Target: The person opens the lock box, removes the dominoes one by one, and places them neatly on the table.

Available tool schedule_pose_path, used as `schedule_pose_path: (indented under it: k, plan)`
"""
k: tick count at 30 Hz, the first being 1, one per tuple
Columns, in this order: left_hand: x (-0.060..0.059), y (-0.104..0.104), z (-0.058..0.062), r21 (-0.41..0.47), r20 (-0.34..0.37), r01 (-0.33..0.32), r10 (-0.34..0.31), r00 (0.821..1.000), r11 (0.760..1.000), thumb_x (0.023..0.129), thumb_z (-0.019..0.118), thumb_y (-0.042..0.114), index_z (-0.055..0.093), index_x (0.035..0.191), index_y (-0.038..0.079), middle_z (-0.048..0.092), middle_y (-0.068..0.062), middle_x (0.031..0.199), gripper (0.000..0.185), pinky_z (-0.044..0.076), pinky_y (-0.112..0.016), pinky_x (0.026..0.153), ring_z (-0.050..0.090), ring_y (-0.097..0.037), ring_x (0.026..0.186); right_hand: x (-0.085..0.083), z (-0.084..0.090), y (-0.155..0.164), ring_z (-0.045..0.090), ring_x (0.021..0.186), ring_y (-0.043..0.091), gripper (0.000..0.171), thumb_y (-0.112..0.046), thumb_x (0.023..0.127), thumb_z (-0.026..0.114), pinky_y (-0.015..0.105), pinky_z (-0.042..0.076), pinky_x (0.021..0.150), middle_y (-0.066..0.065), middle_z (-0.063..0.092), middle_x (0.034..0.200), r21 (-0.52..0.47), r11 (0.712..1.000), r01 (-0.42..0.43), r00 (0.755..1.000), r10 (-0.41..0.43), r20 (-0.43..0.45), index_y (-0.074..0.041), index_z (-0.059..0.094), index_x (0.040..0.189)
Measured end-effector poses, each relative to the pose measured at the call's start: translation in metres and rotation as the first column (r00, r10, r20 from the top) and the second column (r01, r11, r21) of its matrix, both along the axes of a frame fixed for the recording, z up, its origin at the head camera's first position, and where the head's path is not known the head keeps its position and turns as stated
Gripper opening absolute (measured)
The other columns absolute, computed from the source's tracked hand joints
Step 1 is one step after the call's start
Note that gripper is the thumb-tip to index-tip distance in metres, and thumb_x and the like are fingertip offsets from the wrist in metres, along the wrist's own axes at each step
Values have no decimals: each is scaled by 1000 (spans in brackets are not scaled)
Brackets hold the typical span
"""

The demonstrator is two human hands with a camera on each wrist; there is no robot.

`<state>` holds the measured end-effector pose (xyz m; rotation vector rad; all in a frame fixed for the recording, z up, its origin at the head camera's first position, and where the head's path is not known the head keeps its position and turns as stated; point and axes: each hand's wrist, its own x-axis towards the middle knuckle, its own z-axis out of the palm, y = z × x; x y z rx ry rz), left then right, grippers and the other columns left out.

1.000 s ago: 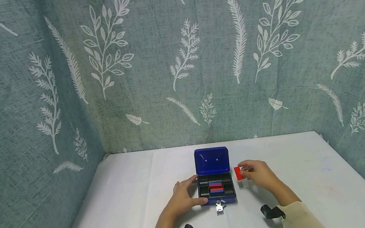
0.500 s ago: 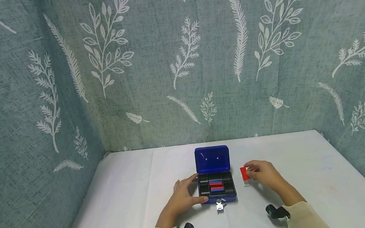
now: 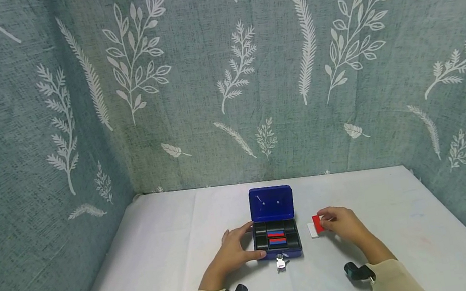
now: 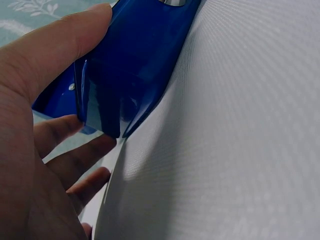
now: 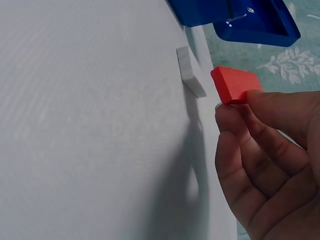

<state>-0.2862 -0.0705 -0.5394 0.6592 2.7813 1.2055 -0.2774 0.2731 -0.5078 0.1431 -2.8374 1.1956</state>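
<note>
A small blue metal box stands open on the white table, lid upright, with red and blue bars in its black tray. My left hand grips the box's left side, thumb on its front corner; the left wrist view shows my fingers wrapped around the blue wall. My right hand pinches a red block just above the table, right of the box. A white block lies flat on the table beside it, also visible in the right wrist view as the white block next to the red block.
A bunch of keys hangs from the lock at the box's front. The white table is enclosed by patterned fabric walls behind and to the left. Bare tabletop stretches to either side of the box.
My right hand has carried the red block rightward, away from the box, uncovering the white block lying on the table. The left hand and box have stayed put.
</note>
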Motion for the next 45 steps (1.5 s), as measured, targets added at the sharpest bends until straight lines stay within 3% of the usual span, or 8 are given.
schedule_pose_path:
  k: [13, 24, 45]
  plan:
    - [0, 1, 2, -5, -3, -3, 3, 1000, 1000, 67, 78, 61, 46, 146, 16, 50, -5, 143, 96, 5, -55, 117, 40, -29, 135, 3, -6, 5, 63, 85, 21, 25, -4, 87, 70, 31, 54, 65, 5, 69, 93, 25, 1000, 17, 1000, -17, 3, -2, 69, 112]
    - [-1, 3, 1, -25, 3, -6, 6, 1000, 1000, 67, 79, 60, 46, 146, 18, 50, -4, 144, 95, 4, -54, 117, 40, -28, 136, 5, -6, 4, 60, 77, 18, 25, -4, 87, 68, 29, 53, 58, 5, 67, 91, 22, 998, 62, 996, -63, 56, -1, 69, 112]
    - [0, 2, 2, -14, -14, 7, -7, 1000, 1000, 68, 79, 60, 45, 146, 16, 52, -3, 142, 96, 4, -56, 116, 40, -28, 135, 1, -5, 0, 58, 70, 16, 27, -10, 87, 70, 31, 53, 59, 5, 66, 91, 53, 997, 52, 993, -58, 105, -6, 70, 114]
